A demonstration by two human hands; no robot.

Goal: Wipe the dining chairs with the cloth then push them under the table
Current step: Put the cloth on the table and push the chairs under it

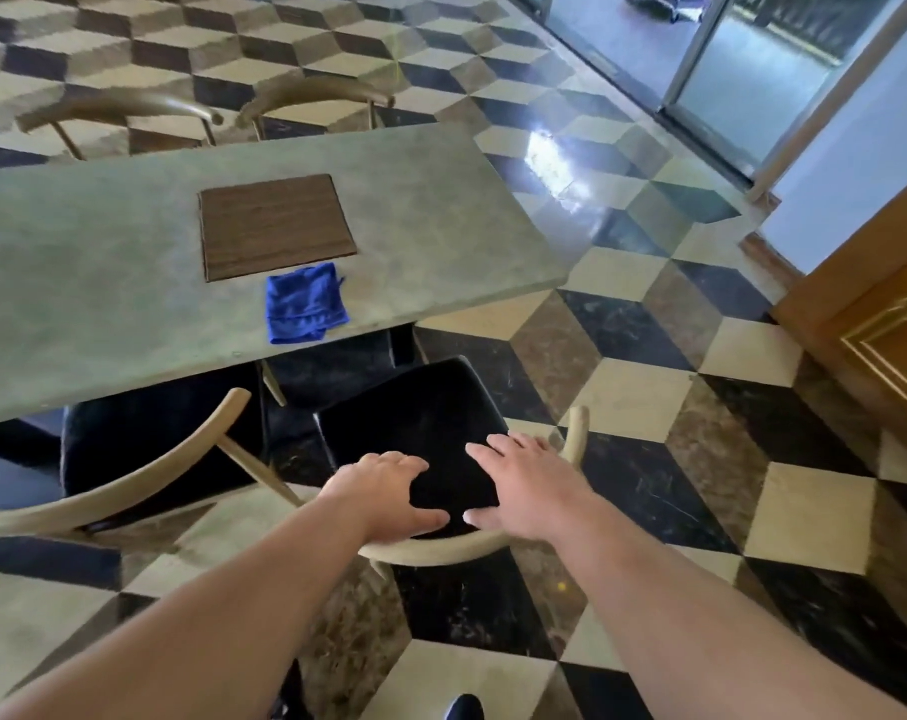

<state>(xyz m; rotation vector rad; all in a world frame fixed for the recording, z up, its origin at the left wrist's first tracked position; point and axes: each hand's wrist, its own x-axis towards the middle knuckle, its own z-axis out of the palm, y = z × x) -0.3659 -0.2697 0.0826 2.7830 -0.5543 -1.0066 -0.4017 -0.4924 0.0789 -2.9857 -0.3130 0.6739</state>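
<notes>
Chair (415, 423) at lower centre faces the bench (103, 304), seat partly out; both hands (389, 498) (519, 491) rest open-fingered on its backrest, bench straight ahead. Cloth (306, 302) lies on bench.

1 head-worn wide-angle view looks forward and steeply down, close above both hands (459, 491) at lower centre; the table (103, 304) fills the frame's upper left.

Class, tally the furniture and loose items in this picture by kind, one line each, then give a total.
Curved-back wooden dining chairs: 4
Grey stone-look table: 1
Folded blue cloth: 1
Brown wood-grain square mat: 1
Total: 7
</notes>
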